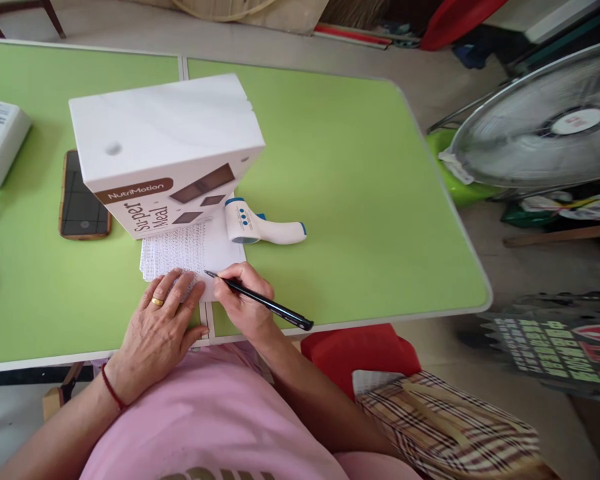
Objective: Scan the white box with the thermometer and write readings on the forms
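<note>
My right hand (245,300) grips a black pen (275,307), its tip at the surface of a sheet of paper (223,253) covered on its left part with dense handwriting. Flat on the lower left of that paper lies my left hand (163,317), fingers stretched out, a ring on one of them. Several sheets seem to be stacked, as their left edges are staggered. A white box (165,127) marked "NutriMotion Super Meal" stands over the paper's far end and hides it. Against the box's right side, a white and blue infrared thermometer (260,225) rests partly on the paper.
Left of the box lies a smartphone (84,200) in a brown case. A white device (0,140) with a cable sits at the far left of the green table (340,187). Right of the table are a fan (545,127), a red stool (363,353) and a plaid bag (445,413).
</note>
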{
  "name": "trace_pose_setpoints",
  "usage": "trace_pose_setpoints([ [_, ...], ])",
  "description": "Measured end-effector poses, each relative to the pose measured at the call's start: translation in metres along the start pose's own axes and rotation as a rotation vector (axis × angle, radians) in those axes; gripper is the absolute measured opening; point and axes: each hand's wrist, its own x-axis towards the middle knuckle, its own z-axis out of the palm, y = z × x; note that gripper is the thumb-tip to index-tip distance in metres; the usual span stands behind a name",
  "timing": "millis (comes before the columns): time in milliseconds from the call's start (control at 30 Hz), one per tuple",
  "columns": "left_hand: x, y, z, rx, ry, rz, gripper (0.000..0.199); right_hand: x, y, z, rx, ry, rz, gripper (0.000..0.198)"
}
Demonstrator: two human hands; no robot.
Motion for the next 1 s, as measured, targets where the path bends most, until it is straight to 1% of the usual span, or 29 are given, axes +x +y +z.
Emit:
trace_pose_setpoints([
  [267, 0.000, 0.000, 0.000, -0.009, -0.015, -0.014, 0.050, 0.000, 0.001, -0.001, 0.030, -0.003, -0.001, 0.010],
  [333, -0.002, 0.001, 0.001, -0.001, -0.013, -0.023, 0.056, 0.000, 0.000, -0.002, 0.055, 0.000, 0.013, 0.008],
  [433, -0.004, 0.001, 0.005, 0.029, -0.008, -0.018, 0.072, 0.002, -0.001, -0.006, 0.070, -0.003, 0.008, 0.002],
  [533, -0.006, 0.001, 0.009, 0.058, -0.016, -0.005, 0.081, 0.004, -0.002, -0.009, 0.060, -0.056, -0.031, 0.008],
  [633, -0.009, 0.000, 0.011, 0.076, -0.020, -0.010, 0.080, 0.003, -0.001, -0.010, 0.077, -0.112, -0.031, 0.009],
  [767, -0.013, -0.001, 0.012, 0.091, -0.019, -0.018, 0.078, -0.002, -0.001, -0.011, 0.095, -0.153, -0.029, 0.008],
  [900, -0.014, -0.001, 0.012, 0.100, -0.026, -0.036, 0.073, -0.004, 0.001, -0.008, 0.112, -0.142, -0.038, 0.008],
  [1000, -0.014, -0.001, 0.015, 0.116, -0.008, -0.036, 0.073, -0.004, 0.007, -0.005, 0.114, -0.114, -0.063, 0.009],
])
